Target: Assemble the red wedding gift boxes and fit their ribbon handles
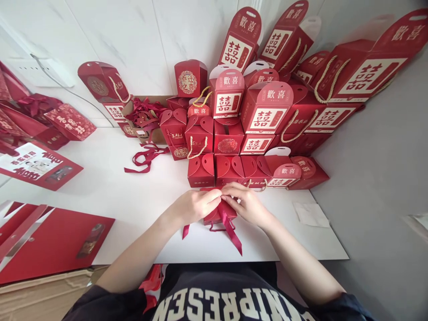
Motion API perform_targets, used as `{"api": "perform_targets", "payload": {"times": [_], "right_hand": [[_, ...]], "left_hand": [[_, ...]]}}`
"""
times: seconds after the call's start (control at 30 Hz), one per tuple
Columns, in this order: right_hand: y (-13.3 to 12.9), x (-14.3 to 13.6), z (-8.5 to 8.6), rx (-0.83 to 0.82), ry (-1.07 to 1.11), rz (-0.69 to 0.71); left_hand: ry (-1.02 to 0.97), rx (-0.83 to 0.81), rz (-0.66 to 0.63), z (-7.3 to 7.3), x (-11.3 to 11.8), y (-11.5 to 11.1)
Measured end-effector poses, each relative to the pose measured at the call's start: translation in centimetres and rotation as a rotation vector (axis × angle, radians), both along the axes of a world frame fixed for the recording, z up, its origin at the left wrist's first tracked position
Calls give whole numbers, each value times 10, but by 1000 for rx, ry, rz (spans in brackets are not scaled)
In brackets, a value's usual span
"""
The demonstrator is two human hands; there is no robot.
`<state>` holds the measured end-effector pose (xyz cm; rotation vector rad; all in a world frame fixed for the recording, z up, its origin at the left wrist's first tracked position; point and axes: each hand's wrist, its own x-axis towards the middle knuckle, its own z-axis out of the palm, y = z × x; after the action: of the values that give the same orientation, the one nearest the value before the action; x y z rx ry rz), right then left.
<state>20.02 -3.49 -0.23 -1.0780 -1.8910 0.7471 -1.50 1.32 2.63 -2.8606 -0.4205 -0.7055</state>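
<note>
A small red gift box (210, 218) sits on the white table near its front edge, partly covered by my hands. Over its top runs a dark red ribbon (230, 227), with one tail hanging down the front and a shorter end lying to the left. My left hand (197, 205) is closed, thumb and fingers pinching the ribbon above the box. From the other side my right hand (245, 203) also pinches the ribbon, its fingertips meeting the left ones. The exact loop between the fingertips is hidden.
Stacked red gift boxes (261, 118) with rope handles stand right behind my hands. A cardboard carton (157, 136) of ribbons and a loose ribbon (147, 158) are farther left. Large red bags (60, 240) lie at the left. White paper (310, 214) lies by the grey right wall.
</note>
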Motion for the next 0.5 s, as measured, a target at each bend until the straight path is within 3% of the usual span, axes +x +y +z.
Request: {"api": "perform_targets", "payload": {"times": [0.13, 0.27, 0.5], "right_hand": [[5, 4, 4, -52, 1, 93], [7, 7, 7, -61, -41, 79], [3, 7, 4, 116, -174, 71]], "left_hand": [[-149, 137, -69, -15, -3, 4], [-294, 197, -106, -21, -4, 5], [-335, 199, -130, -27, -4, 3]]}}
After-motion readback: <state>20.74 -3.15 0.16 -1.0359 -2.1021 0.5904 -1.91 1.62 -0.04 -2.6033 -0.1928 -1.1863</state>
